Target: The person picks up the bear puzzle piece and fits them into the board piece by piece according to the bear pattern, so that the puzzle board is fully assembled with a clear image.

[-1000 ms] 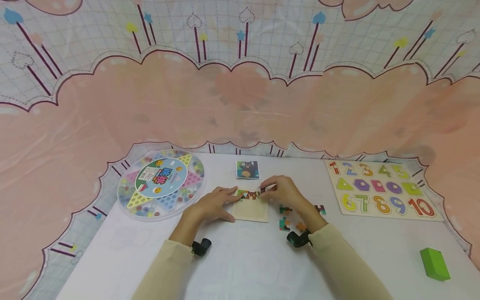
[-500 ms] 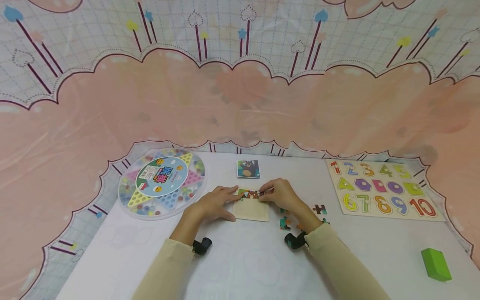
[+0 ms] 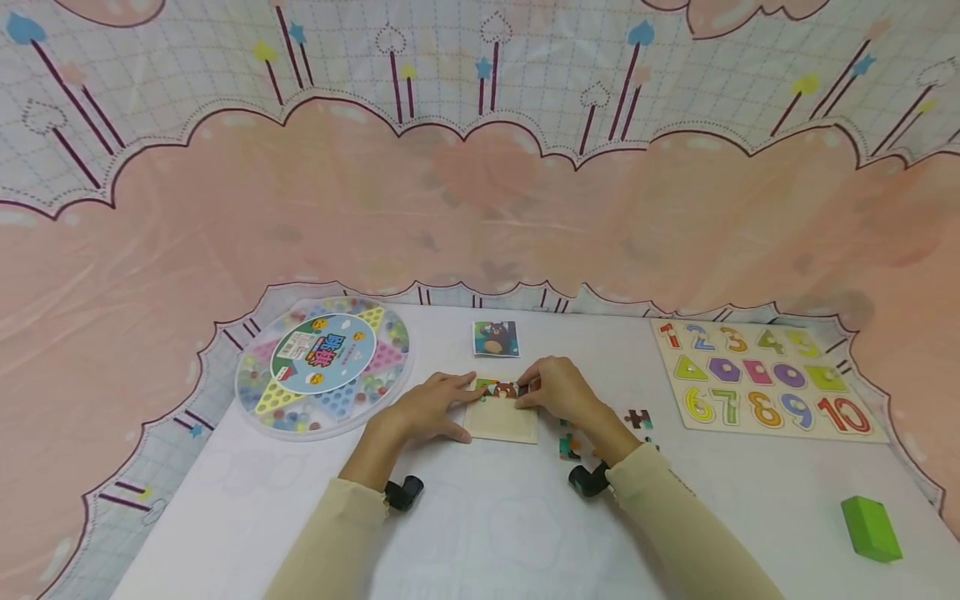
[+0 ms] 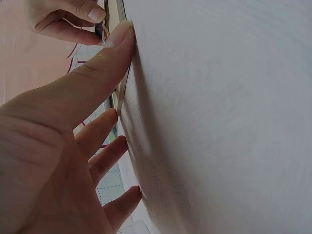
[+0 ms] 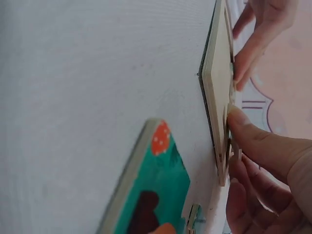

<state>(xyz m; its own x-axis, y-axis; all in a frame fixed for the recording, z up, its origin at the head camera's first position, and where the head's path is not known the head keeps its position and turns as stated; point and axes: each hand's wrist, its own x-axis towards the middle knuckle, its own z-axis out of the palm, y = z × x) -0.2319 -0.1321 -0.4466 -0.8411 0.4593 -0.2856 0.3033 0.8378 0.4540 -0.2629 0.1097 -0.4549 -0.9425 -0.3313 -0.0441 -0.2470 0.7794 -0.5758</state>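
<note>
A small wooden jigsaw board [image 3: 501, 423] lies at the middle of the table, with joined pieces showing a brown bear's head [image 3: 502, 389] along its far edge. My left hand [image 3: 423, 410] rests at the board's left side, fingers spread; in the left wrist view its thumb [image 4: 97, 73] touches the board's edge. At the far right corner my right hand [image 3: 564, 392] pinches a puzzle piece [image 5: 239, 154] against the board, mostly hidden by the fingers. Loose puzzle pieces [image 3: 638, 418] lie right of the board, some under the right forearm; a teal one [image 5: 168, 180] looms in the right wrist view.
Behind the board lies a bear picture card [image 3: 496, 339]. A round Chinese checkers set [image 3: 322, 367] is at the left. At the right are a wooden number-and-shape board [image 3: 768, 379] and a green block [image 3: 871, 528]. A patterned cloth [image 3: 480, 217] hangs behind.
My right hand has shifted slightly with the puzzle piece and lowered it toward the board's far right corner. A loose brown piece is now less covered by the forearm. The left hand stays put.
</note>
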